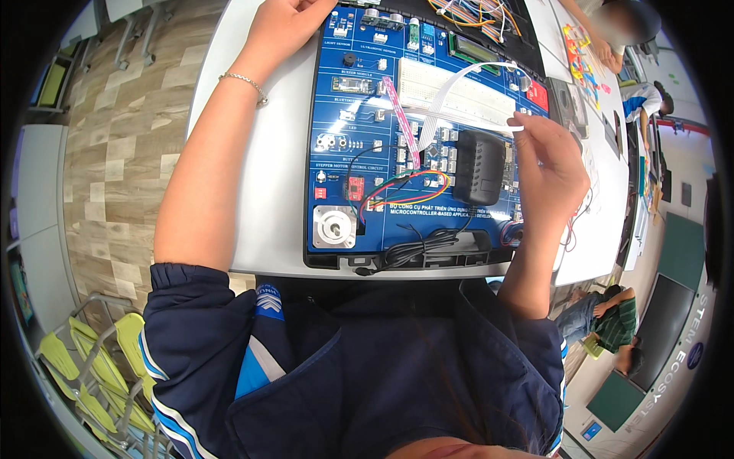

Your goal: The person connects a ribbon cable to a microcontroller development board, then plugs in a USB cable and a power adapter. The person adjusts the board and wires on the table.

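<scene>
A blue electronics training board [359,183] lies in a black case on the white table in front of me. My right hand [552,157] is over its right side, fingertips pinching the end of a thin white flat cable [489,122]. At the board's far left corner is my left hand [287,27], its fingers curled and partly cut off by the upper edge; what they hold is hidden. A white ribbon cable [451,84] arches over the white breadboard [413,80]. A pink-and-white strip cable [401,118] crosses the board near a black power adapter [480,167].
A stepper motor [334,227] sits at the board's near left corner, with a coiled black cord [424,246] along the near edge. Jumper wires [482,15] fill the case's far part. Another person's hand [606,55] is by colourful pieces [581,65] at far right. Green chairs [99,359] stand left.
</scene>
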The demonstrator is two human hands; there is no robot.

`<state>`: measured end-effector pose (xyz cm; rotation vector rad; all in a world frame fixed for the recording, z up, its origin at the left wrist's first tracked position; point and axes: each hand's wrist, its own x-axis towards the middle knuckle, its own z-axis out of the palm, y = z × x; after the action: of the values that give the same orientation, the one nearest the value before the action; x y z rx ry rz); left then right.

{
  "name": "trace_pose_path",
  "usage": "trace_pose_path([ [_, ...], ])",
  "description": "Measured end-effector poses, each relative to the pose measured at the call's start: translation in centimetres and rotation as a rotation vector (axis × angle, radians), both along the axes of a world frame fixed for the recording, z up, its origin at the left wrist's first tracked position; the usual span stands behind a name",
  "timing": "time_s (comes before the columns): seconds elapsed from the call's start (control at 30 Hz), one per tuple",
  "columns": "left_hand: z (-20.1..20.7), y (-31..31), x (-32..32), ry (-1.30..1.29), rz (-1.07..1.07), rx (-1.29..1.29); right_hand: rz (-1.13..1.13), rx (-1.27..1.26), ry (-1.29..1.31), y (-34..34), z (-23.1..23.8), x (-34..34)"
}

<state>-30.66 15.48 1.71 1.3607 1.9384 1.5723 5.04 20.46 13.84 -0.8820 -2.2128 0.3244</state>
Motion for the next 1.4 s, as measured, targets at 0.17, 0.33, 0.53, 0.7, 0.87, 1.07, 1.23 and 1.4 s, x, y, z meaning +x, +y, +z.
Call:
trace_pose_path([
  [0.17, 0.5, -0.1, 0.4, -0.091, 0.006, -0.002, 0.029, -0.056, 0.118, -0.2, -0.2, -0.6],
  [0.33, 2.3, -0.4, 2.1, -0.215, 0.031, 0.004, 0.034, -0.076, 0.127, 0.0, -0.2, -0.4],
  [0.53, 1.9, -0.2, 1.9, -0.208, 0.030, 0.011, 0.220, -0.427, 0.202, 0.0, 0.3, -0.3],
  [0.7, 2.1, -0.3, 1.9, -0.205, 0.038, 0.002, 0.389, -0.641, 0.031, -0.2, 1.4, -0.7],
  [0.87, 2.0, -0.4, 1.9, -0.192, 0.052, 0.007, 0.462, -0.396, -0.274, 0.4, 2.6, -2.3],
  [1.07, 2.1, -0.3, 2.1, -0.234, 0.059, 0.002, 0.395, -0.544, -0.406, 0.2, 2.4, -3.2],
  [1.23, 2.0, -0.3, 2.0, -0.194, 0.059, 0.010, 0.436, -0.330, -0.430, 0.4, 2.0, -3.0],
  [1.4, 2.1, -0.2, 2.0, -0.145, 0.077, -0.013, 0.404, -0.431, -0.387, 0.5, 2.3, -2.5],
])
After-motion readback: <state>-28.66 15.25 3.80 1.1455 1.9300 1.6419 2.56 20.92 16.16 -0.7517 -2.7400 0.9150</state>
